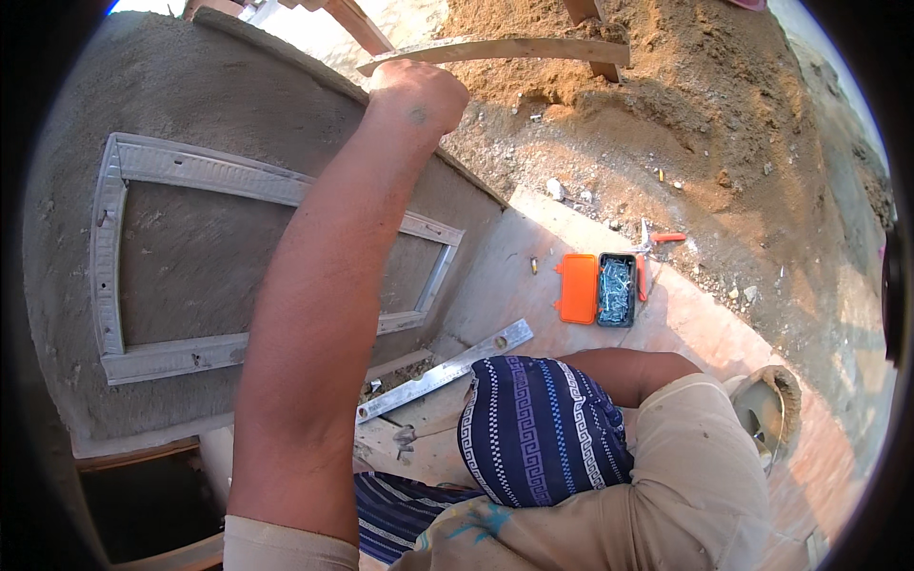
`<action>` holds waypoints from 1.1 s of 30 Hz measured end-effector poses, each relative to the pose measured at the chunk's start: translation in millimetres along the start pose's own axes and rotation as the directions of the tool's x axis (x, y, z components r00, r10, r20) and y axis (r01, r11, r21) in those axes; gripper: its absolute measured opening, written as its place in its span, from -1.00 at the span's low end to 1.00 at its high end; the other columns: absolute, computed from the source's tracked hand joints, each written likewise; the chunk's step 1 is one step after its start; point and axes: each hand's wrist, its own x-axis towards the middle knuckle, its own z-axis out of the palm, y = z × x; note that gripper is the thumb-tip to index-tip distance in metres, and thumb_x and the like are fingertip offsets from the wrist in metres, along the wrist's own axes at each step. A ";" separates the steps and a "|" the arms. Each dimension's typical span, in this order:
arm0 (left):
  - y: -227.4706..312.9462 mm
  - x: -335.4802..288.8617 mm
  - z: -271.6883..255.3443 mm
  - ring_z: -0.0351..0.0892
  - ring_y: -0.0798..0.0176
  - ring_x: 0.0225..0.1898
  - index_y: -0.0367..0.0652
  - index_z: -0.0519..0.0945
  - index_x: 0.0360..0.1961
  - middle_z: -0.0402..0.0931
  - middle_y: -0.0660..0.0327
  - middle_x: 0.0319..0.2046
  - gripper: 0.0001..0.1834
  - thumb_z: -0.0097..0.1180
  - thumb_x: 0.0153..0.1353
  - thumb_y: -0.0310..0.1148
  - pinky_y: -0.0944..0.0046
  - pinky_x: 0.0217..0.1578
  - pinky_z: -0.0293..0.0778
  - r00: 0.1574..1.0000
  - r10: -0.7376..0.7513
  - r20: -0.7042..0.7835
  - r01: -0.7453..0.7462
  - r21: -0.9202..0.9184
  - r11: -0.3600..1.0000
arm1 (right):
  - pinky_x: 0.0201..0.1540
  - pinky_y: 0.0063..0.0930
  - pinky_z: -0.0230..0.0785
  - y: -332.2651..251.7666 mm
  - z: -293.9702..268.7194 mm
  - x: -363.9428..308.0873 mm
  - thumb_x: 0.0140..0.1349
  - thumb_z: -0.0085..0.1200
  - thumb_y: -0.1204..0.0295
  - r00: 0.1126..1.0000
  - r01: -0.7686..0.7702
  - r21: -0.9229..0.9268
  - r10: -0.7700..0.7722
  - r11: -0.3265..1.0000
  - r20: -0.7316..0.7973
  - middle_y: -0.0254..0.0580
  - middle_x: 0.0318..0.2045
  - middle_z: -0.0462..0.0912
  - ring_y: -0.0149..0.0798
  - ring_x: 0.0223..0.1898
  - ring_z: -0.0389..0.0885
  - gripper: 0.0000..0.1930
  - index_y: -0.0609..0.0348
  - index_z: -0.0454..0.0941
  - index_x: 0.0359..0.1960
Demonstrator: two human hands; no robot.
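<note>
My left arm reaches up across the view. Its hand (419, 93) looks closed at the top edge of a grey plastered wall (257, 71), right by a wooden board (514, 49). The fingers curl away, hiding whatever they hold. On the wall, a silvery metal channel frame (109, 257) forms a long rectangle, partly covered by my forearm. My right forearm (619, 371) passes behind my knee in dark blue patterned cloth (543, 428), which hides the right hand. Near that knee, a silver spirit level (447, 371) lies on the floor at the wall's foot.
An orange-lidded box (578, 288) stands open with many screws (617, 288). Beside it lies a red-handled hand tool (657, 238). A mortar-crusted bucket (771, 414) stands at right. Sand (705, 105) is heaped at the far side. A dark opening (148, 504) shows at lower left.
</note>
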 end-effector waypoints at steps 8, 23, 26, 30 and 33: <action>-1.3 -0.6 14.3 0.69 0.09 0.15 -0.08 0.78 0.03 0.74 0.13 0.04 -0.72 0.14 0.37 -0.44 0.11 0.02 0.63 0.998 -0.050 -0.041 0.049 -0.037 0.998 | -0.41 -0.18 0.53 14.3 -131.6 -160.9 0.26 0.26 0.19 0.855 -0.519 0.519 0.408 0.679 0.321 -0.25 -0.39 0.61 -0.25 -0.37 0.63 -0.59 0.24 0.64 -0.01; 6.5 -25.4 -14.5 0.75 -0.11 0.02 -0.24 0.76 -0.13 0.75 -0.11 -0.11 -0.68 -0.05 0.35 -0.41 -0.07 0.10 0.57 0.995 -0.081 -0.050 0.075 -0.127 0.989 | -0.73 -0.36 0.45 158.4 -207.8 -175.2 0.46 0.11 0.10 0.530 0.106 0.980 0.825 0.166 -0.197 -0.26 -0.57 0.54 -0.42 -0.70 0.50 -0.62 0.24 0.49 -0.15; 4.6 -23.4 -9.5 0.75 -0.15 0.01 -0.26 0.74 -0.14 0.74 -0.16 -0.12 -0.69 -0.06 0.35 -0.42 -0.09 0.09 0.57 0.990 -0.126 -0.065 0.116 -0.143 0.983 | -0.71 -0.38 0.44 167.6 -206.7 -156.5 0.47 0.09 0.09 0.607 0.082 0.983 0.773 0.167 -0.182 -0.30 -0.56 0.54 -0.44 -0.68 0.50 -0.64 0.19 0.50 -0.10; 8.5 -21.1 -9.7 0.74 -0.21 -0.02 -0.28 0.72 -0.14 0.73 -0.21 -0.14 -0.69 -0.07 0.34 -0.42 -0.15 0.06 0.57 0.987 -0.146 -0.070 0.135 -0.142 0.981 | -0.62 -0.36 0.52 176.6 -195.9 -154.7 0.50 0.03 0.07 0.676 0.074 0.986 0.719 0.152 -0.161 -0.33 -0.51 0.54 -0.46 -0.60 0.53 -0.63 0.15 0.48 -0.03; 7.5 -12.3 -8.6 0.74 -0.22 -0.04 -0.27 0.72 -0.15 0.72 -0.19 -0.15 -0.69 -0.07 0.35 -0.39 -0.15 0.06 0.57 0.984 -0.168 -0.052 0.159 -0.143 0.977 | -0.68 -0.40 0.45 174.2 -195.7 -155.2 0.49 0.03 0.11 0.677 0.108 0.986 0.717 0.126 -0.166 -0.37 -0.58 0.53 -0.49 -0.67 0.50 -0.69 0.09 0.41 -0.23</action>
